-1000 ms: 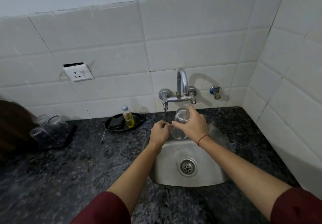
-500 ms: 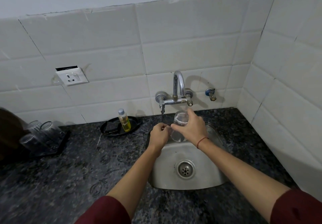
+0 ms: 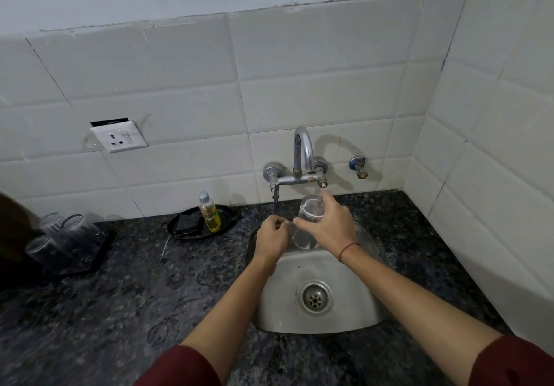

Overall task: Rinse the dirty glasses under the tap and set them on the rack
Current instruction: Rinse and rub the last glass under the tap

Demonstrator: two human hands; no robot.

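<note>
A clear glass (image 3: pixel 308 220) is held over the back of the steel sink (image 3: pixel 344 322), just below the chrome tap (image 3: pixel 302 157). My right hand (image 3: pixel 328 223) wraps the glass from the right side. My left hand (image 3: pixel 272 240) is closed, with its fingertips pinching the glass's left edge. No water stream is visible. A dark rack (image 3: pixel 90 253) at the far left of the counter carries several clear glasses (image 3: pixel 64 229) standing upside down.
A black oval tray (image 3: pixel 183 229) with a small yellow liquid bottle (image 3: pixel 209 213) sits left of the sink. A wall socket (image 3: pixel 118 136) is mounted above it. The tiled corner wall (image 3: pixel 479 160) closes in on the right. Dark granite counter (image 3: pixel 135 295) surrounds the sink.
The view has tilted upward a little, so the sink sits lower in the frame. Both hands stay on the glass under the tap, barely shifted.
</note>
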